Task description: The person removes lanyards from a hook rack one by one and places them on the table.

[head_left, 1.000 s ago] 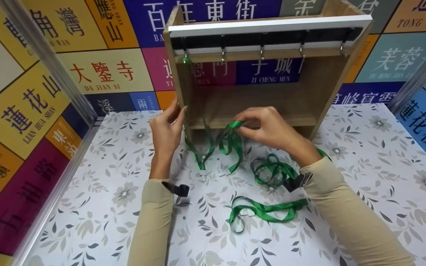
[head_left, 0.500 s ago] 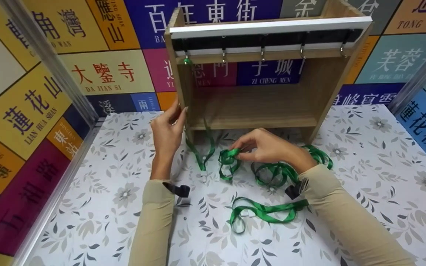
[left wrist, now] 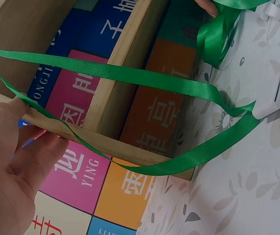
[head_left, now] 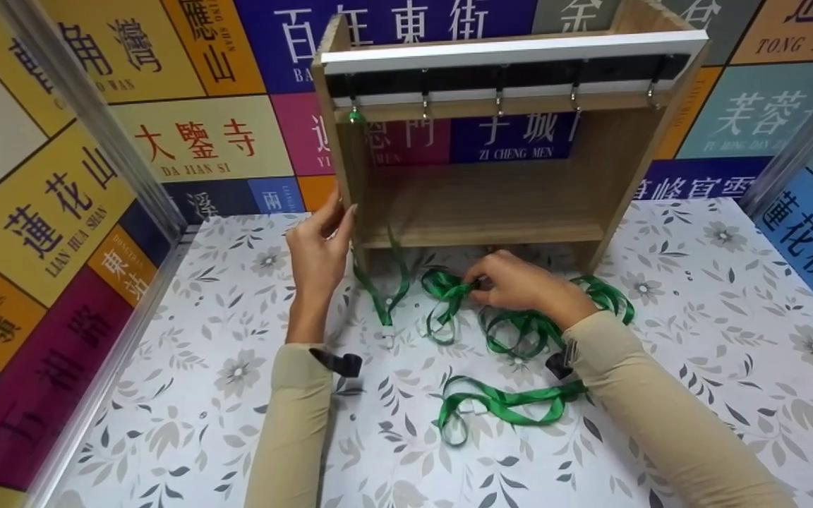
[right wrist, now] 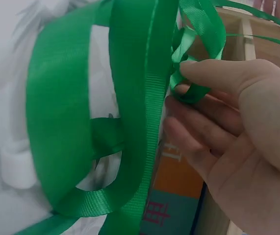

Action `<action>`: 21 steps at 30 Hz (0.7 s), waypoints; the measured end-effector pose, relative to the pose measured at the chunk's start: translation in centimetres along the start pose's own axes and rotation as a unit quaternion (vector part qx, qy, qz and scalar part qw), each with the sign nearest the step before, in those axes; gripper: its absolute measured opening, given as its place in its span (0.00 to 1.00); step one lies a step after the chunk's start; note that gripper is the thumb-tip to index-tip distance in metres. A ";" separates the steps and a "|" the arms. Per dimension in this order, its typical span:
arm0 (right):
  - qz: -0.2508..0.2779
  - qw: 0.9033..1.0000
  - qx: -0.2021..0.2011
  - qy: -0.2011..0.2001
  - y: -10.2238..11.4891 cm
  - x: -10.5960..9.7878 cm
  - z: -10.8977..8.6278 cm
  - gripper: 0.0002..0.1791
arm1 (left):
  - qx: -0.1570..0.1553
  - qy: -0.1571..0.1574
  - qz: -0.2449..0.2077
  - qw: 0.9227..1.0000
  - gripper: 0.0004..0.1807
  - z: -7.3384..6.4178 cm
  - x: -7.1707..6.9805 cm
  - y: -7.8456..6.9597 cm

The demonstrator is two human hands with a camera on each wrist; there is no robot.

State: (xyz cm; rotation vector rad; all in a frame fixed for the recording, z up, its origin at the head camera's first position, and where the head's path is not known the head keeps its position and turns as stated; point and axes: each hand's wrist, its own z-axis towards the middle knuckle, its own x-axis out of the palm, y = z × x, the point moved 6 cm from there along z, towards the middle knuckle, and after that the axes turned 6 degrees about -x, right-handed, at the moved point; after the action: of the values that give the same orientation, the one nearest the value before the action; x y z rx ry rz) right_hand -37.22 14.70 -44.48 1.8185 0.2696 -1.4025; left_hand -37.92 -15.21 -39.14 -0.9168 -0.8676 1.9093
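Note:
My left hand grips the left side panel of a wooden hook rack, thumb in front and fingers behind. From the rack's leftmost hook hangs a green ribbon lanyard; its white clip lies near the table. My right hand pinches a second green lanyard low over the table, before the rack. In the right wrist view, thumb and fingertips meet on its ribbon. Beside this hand lies another looped lanyard, partly covered by the wrist.
One more green lanyard lies nearer the front, on the floral-patterned table. Farther right some green ribbon shows past the right wrist. Several metal hooks line the rack's black strip. Sign-printed walls stand behind and at the sides.
My right hand has lowered the lanyard from in front of the rack's shelf towards the table, then shifted slightly right with it. The left hand keeps its place on the panel.

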 end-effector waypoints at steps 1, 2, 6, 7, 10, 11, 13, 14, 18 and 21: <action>-0.003 1.000 0.003 0.000 -0.1 0.0 0.0 0.17 | -0.001 0.001 -0.001 1.000 0.27 0.0 0.0 0.0; -0.004 1.000 0.006 0.000 -0.2 0.0 0.0 0.17 | -0.001 0.001 -0.001 1.000 0.27 0.0 0.0 0.0; 0.009 1.000 0.009 -0.002 -0.5 -0.2 -0.2 0.17 | -0.005 0.005 -0.003 1.000 0.27 0.1 0.0 0.0; 0.017 1.000 0.006 -0.002 -0.5 -0.2 -0.2 0.18 | -0.006 0.005 -0.004 1.000 0.27 0.1 0.0 0.0; 0.036 0.999 0.001 0.001 -0.5 -0.3 -0.5 0.21 | -0.008 0.006 -0.008 1.000 0.27 0.1 0.1 0.1; 0.040 0.999 -0.001 0.002 -0.5 -0.3 -0.6 0.23 | -0.007 0.006 -0.007 1.000 0.27 0.1 0.1 0.1; 0.045 0.999 -0.001 0.004 -0.4 -0.4 -0.8 0.26 | -0.007 0.006 -0.006 1.000 0.27 0.0 0.1 0.0; 0.045 0.999 0.000 0.005 -0.4 -0.5 -0.8 0.27 | -0.007 0.006 -0.006 1.000 0.27 0.0 0.0 0.0; 0.058 0.998 0.007 0.005 -0.1 -0.7 -1.0 0.27 | -0.009 0.006 -0.003 1.000 0.27 0.0 0.0 0.0; 0.062 0.998 0.006 -0.004 -0.1 -0.7 -1.0 0.24 | -0.009 0.006 -0.004 1.000 0.27 0.0 0.0 0.1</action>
State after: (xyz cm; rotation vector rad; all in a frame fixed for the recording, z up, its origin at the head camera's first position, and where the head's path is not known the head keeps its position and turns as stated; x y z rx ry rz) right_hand -36.84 15.67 -43.80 1.8072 0.1415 -1.3268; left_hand -37.92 -15.24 -39.19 -0.9342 -0.8821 1.8897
